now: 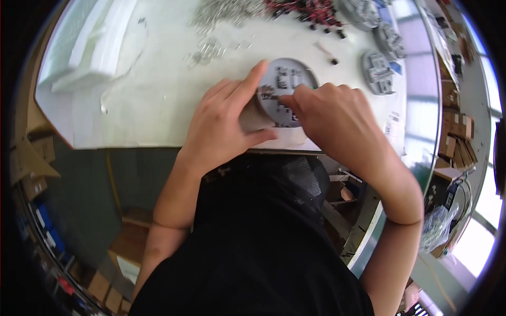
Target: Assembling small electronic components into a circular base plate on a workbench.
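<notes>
A round grey disc-shaped housing [275,112] with dark slots and small raised parts on its face sits near the table's front edge. Below its left side shows a brownish, blurred surface [254,119], perhaps a support. My left hand [219,118] curves round the housing's left side, index finger at the upper rim and thumb by the lower edge, and steadies it. Over the right part of the face, my right hand [337,118] is closed, its thumb and index finger pinched together at the slots. Whatever lies between those fingertips is too small to make out.
Loose metal clips [211,48] and a pile of thin metal pieces [229,11] lie at the back, beside red-and-black wired parts [316,11]. Similar grey housings [378,73] stand at the right. White foam pieces [100,47] rest at the far left. A small black-tipped wire [333,61] lies behind my right hand.
</notes>
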A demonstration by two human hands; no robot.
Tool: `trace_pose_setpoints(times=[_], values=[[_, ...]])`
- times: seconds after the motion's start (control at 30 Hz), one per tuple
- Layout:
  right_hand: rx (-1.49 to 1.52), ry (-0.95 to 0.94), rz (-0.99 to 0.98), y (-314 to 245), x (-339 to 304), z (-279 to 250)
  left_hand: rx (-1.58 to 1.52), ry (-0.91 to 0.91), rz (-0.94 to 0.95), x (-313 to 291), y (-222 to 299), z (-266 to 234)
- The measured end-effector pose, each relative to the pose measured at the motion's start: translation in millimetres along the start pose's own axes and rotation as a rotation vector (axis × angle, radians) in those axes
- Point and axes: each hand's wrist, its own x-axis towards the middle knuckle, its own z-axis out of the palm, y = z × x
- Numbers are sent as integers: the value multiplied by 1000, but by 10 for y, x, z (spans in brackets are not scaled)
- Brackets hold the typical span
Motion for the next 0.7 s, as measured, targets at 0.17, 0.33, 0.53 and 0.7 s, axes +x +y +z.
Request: trace_pose_setpoints(times=[0.17, 0.33, 0.53, 0.7], values=[[492, 287, -104, 83, -324, 399, -331, 30, -372, -157, -152, 65], [180, 590, -111, -77, -398, 765, -153, 104, -215, -37, -56, 168], [534, 1040, 153, 766, -632, 472, 89, 161, -8, -53, -30, 67], [132, 1354, 609, 3334, -1360, 271, -37, 230, -108, -71, 13, 65]])
